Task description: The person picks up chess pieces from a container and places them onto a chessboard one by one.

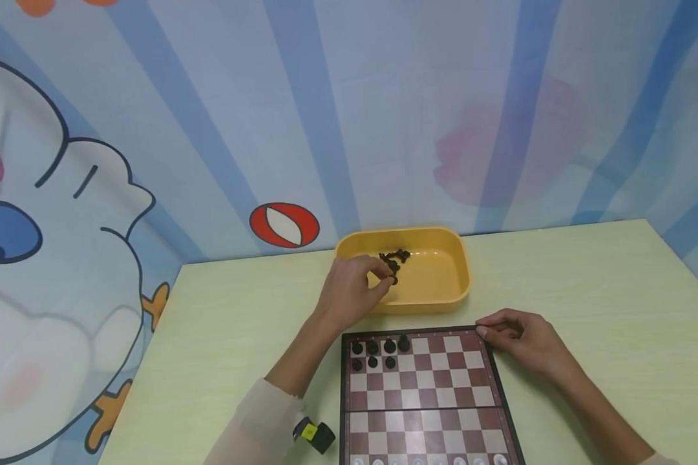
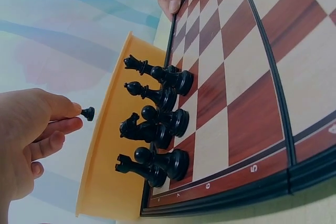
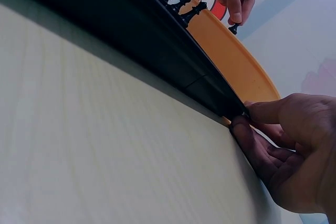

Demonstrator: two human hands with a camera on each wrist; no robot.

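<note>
My left hand (image 1: 355, 287) pinches a small black chess pawn (image 2: 88, 113) between thumb and fingertips, over the yellow tray (image 1: 462, 274). At the far right corner of the chessboard (image 1: 421, 394), my right hand (image 1: 529, 339) grips the edge between thumb and fingers, as the right wrist view shows. Black pieces stand upright at the board's far left: a rook (image 2: 137, 169), a knight (image 2: 144, 131), a bishop (image 2: 152, 95) and a queen (image 1: 404, 343), with three pawns in front, such as one pawn (image 2: 165, 163) before the rook.
More black pieces (image 1: 398, 256) lie in the tray's left part, behind my left hand. White pieces (image 1: 459, 461) line the board's near side, cut by the frame edge. A patterned cloth (image 1: 395, 129) hangs behind the pale table (image 1: 605, 284).
</note>
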